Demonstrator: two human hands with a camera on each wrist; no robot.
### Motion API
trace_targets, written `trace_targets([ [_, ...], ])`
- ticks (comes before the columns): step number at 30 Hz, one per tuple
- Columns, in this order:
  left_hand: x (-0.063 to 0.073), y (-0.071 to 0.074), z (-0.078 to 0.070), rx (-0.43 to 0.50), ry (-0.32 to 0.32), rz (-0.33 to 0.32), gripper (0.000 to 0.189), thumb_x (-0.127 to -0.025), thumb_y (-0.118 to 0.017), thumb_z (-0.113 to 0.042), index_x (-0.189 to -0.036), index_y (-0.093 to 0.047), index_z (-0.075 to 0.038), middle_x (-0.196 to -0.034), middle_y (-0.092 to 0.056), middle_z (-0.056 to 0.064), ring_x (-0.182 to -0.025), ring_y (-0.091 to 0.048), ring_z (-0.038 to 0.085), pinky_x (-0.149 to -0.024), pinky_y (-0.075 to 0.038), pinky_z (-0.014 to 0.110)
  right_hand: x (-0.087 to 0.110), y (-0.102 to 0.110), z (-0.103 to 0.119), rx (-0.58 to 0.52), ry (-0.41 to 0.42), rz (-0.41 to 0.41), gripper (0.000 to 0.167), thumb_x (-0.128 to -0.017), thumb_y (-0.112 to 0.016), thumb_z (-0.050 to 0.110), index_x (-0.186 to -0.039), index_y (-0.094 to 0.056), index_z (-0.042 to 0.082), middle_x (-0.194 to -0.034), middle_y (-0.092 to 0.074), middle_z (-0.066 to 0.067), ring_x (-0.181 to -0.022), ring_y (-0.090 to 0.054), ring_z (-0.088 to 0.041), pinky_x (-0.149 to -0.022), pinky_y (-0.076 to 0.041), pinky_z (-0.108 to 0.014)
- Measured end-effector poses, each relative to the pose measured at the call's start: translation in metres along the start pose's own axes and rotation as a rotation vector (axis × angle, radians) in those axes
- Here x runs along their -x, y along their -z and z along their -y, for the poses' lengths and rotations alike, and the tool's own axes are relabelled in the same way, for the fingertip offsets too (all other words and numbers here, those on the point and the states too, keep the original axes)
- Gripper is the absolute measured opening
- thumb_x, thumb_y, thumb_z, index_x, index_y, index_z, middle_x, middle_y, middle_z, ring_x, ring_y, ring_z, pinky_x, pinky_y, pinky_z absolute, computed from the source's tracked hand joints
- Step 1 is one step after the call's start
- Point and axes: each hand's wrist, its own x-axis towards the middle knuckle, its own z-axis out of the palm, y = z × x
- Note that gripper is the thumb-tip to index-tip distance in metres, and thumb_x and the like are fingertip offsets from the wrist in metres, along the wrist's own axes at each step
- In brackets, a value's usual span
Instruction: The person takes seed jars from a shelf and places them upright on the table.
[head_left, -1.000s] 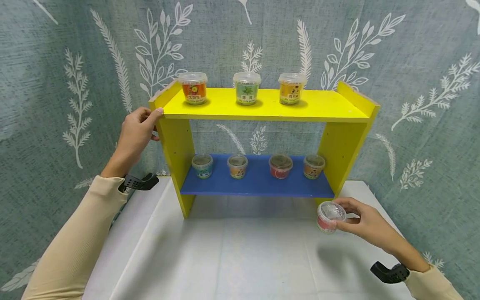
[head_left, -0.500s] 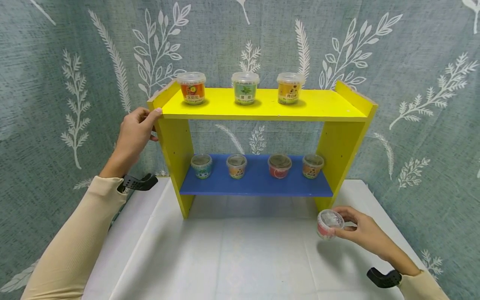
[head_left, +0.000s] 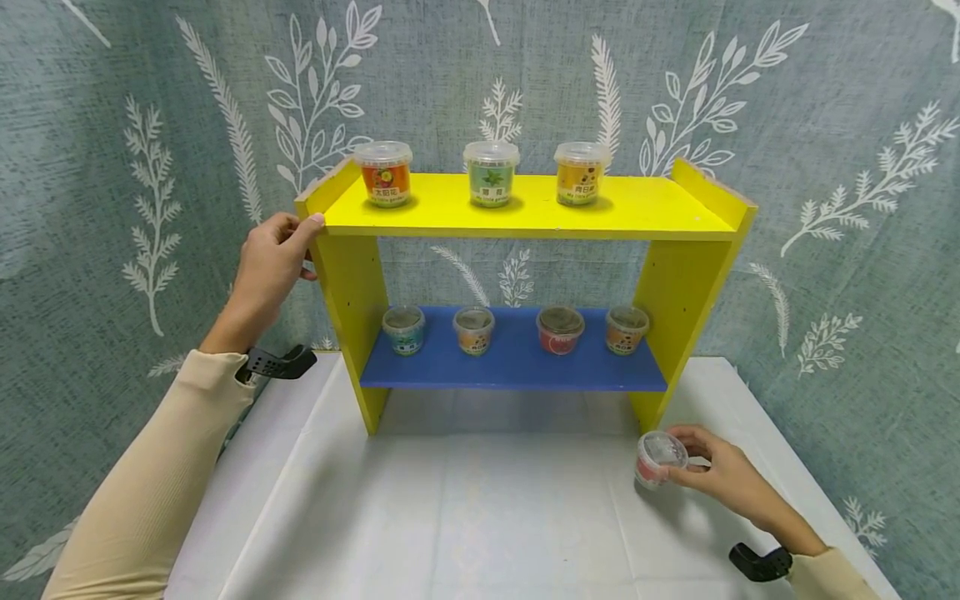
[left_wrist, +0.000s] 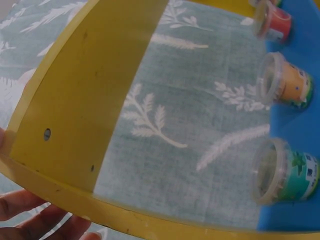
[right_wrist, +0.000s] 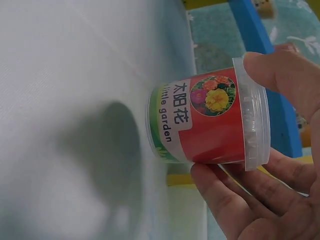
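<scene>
My left hand [head_left: 270, 260] grips the upper left corner of a yellow shelf unit [head_left: 637, 205], thumb on the front edge and fingers round the outside of the side panel. In my right hand [head_left: 726, 477], a lidded clear plastic cup [head_left: 651, 468] is held between thumb and fingers, low over the white table near the shelf's right foot. Seen from the right wrist, the cup [right_wrist: 215, 125] has a red label with a flower picture, and its shadow lies on the tablecloth close to its base. The thumb presses at the lid's rim.
On the yellow top board stand an orange-labelled cup [head_left: 386, 182], a green one [head_left: 491, 182] and a yellow one [head_left: 578, 182]. Several similar cups line the blue lower board [head_left: 510, 375]. A leaf-patterned cloth [head_left: 847, 275] hangs behind and beside the white tablecloth [head_left: 487, 508].
My right hand has lowered the cup toward the table, bringing it slightly nearer me. My left hand keeps its grip on the shelf corner.
</scene>
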Motion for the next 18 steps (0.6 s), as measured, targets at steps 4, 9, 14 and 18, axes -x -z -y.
trace_targets([
  [4,0.000,0.000,-0.001,0.003,-0.002,-0.003,0.055,-0.103,-0.051,-0.057,-0.120,-0.058,-0.006,-0.105,-0.056,0.007,-0.090,-0.054,0.018,-0.063,-0.053,0.019,-0.001,-0.005,-0.004,0.001,0.000,-0.004,0.066,-0.089,-0.082,0.039,-0.140,-0.055,0.007,-0.129,-0.063,-0.011,-0.114,-0.062,-0.028,-0.078,-0.058,-0.030],
  [9,0.000,0.000,-0.002,0.003,0.003,0.000,0.056,-0.103,-0.051,-0.058,-0.121,-0.058,-0.006,-0.105,-0.056,0.007,-0.091,-0.054,0.018,-0.064,-0.054,0.020,-0.002,-0.009,-0.007,0.023,-0.002,-0.022,0.067,-0.088,-0.083,0.038,-0.140,-0.055,0.005,-0.129,-0.063,-0.012,-0.113,-0.062,-0.027,-0.077,-0.057,-0.028],
  [14,0.000,0.000,-0.002,0.005,0.006,-0.001,0.055,-0.102,-0.052,-0.058,-0.120,-0.058,-0.006,-0.104,-0.056,0.006,-0.091,-0.054,0.018,-0.064,-0.053,0.020,-0.004,-0.013,-0.007,0.033,-0.035,-0.023,0.070,-0.087,-0.083,0.042,-0.140,-0.054,0.006,-0.131,-0.062,-0.013,-0.116,-0.063,-0.030,-0.078,-0.057,-0.029],
  [18,0.000,0.001,-0.001,0.008,0.007,-0.004,0.054,-0.102,-0.052,-0.059,-0.119,-0.058,-0.007,-0.102,-0.056,0.006,-0.090,-0.054,0.017,-0.063,-0.054,0.019,-0.006,-0.017,-0.009,0.060,-0.050,-0.031,0.072,-0.086,-0.084,0.044,-0.139,-0.055,0.005,-0.131,-0.063,-0.013,-0.115,-0.063,-0.030,-0.078,-0.057,-0.029],
])
